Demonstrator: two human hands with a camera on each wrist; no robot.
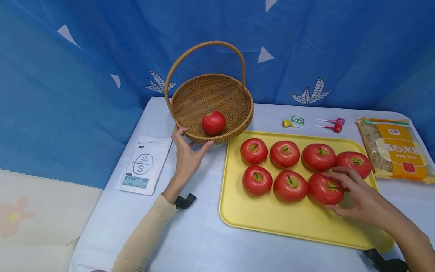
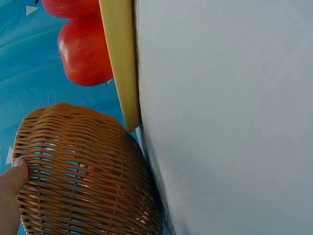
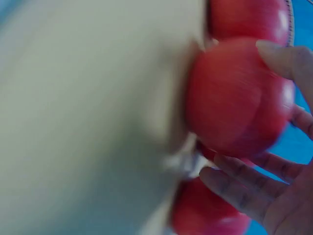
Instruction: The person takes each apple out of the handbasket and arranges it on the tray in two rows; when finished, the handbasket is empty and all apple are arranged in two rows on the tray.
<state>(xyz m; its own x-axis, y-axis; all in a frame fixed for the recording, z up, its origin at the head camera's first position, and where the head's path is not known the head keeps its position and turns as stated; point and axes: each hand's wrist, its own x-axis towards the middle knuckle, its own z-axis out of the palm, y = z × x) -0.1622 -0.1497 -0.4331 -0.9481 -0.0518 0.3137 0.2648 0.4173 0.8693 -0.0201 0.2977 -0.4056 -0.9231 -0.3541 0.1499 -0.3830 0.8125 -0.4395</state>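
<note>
Right hand (image 1: 357,196) grip curled round rightmost front apple (image 1: 324,189) on yellow tray (image 1: 292,223); basket (image 1: 212,107) lies far left, rim pinched by left hand (image 1: 187,156).

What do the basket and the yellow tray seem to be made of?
The basket looks like woven wicker or rattan: tan strands interlaced in rows, with a twisted hoop handle and a matte finish. The left hand grips its rim. The tray looks like moulded plastic: one even yellow, smooth, with rounded corners, a raised lip and a faint sheen. It could also be melamine.
</note>
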